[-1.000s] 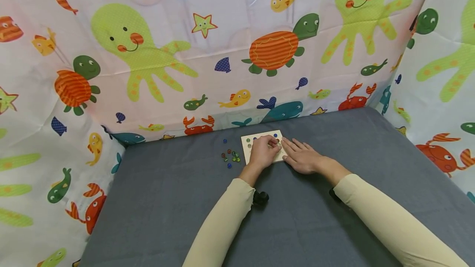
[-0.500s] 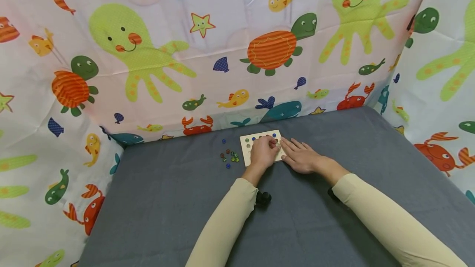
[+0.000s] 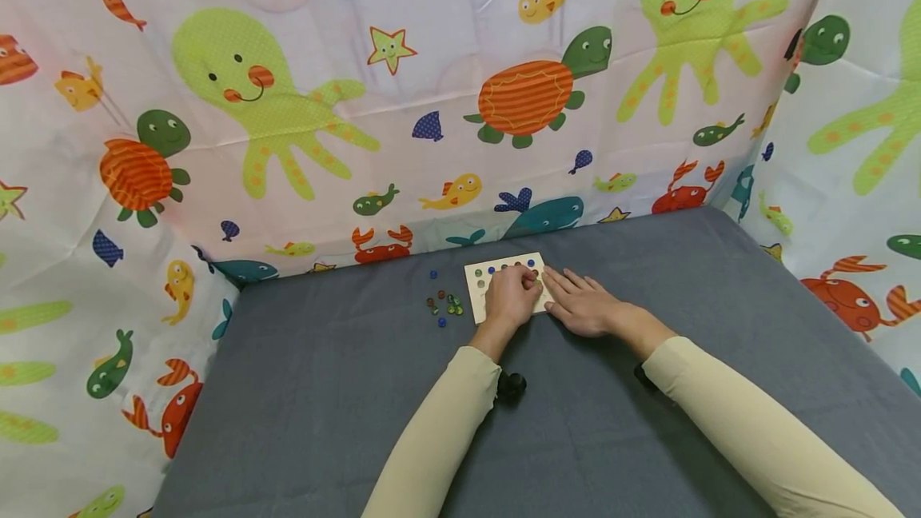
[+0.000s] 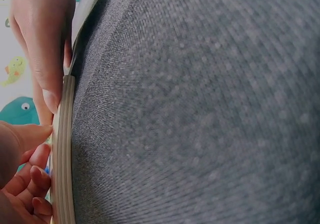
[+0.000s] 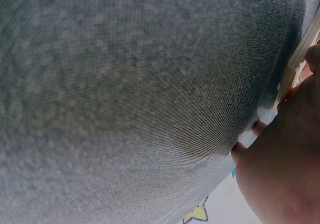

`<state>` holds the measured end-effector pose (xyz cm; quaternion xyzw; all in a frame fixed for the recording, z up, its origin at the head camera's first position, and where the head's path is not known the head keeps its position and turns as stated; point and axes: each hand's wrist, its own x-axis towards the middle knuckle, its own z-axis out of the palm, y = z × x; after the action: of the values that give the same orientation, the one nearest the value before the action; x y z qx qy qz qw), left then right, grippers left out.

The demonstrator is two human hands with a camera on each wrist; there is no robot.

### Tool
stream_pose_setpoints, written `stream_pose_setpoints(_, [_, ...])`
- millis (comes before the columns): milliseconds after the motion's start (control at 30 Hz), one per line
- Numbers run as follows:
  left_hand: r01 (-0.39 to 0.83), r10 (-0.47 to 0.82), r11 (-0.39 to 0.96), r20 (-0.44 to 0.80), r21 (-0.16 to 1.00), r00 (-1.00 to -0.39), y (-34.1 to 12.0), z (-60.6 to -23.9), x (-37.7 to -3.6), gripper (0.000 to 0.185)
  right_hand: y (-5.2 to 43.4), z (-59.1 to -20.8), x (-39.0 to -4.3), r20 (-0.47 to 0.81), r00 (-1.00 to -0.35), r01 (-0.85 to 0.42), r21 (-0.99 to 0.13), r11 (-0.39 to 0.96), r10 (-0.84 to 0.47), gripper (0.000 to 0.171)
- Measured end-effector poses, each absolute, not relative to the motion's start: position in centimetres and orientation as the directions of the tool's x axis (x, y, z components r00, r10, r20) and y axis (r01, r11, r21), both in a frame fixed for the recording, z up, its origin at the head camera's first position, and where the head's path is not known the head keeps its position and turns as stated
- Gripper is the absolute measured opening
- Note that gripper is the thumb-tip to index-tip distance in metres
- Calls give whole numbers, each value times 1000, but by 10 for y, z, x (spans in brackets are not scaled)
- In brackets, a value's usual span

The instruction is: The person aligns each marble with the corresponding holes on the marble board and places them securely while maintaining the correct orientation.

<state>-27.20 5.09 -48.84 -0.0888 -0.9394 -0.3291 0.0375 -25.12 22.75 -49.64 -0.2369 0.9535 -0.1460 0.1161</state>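
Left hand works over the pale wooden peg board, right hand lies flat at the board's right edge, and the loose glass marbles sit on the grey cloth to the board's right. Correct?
Not quite. The head view shows the loose glass marbles on the grey cloth to the left of the pale wooden peg board, not its right. The left hand and right hand are as stated.

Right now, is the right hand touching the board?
Touching: in the head view the right hand lies flat, fingers straight against the board at its right edge; the left wrist view shows a fingertip on that edge.

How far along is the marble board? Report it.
Done: several marbles sit in the wooden board's top row. In hand: the left hand works over the board while the right hand steadies its edge. Left: loose marbles beside it on the gray cloth.
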Motion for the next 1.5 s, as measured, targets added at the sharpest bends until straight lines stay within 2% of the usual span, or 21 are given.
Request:
stream_pose_setpoints(200, [200, 166, 755, 114, 625, -980, 49, -485, -270, 15, 227, -500, -254, -166, -861, -410, -334, 849, -481, 66])
stream_pose_setpoints(533, [303, 272, 707, 149, 639, -951, 37, -478, -266, 26, 228, -498, -254, -179, -859, -399, -355, 846, -480, 66])
stream_pose_setpoints(1100, [332, 288, 698, 175, 635, -941, 20, -472, -255, 26, 227, -499, -254, -183, -865, -389, -343, 855, -467, 66])
stream_pose_setpoints(1500, [392, 321, 708, 227, 587, -920, -2, -463, -249, 29, 228, -500, -255, -169, -866, -396, -341, 852, -470, 68])
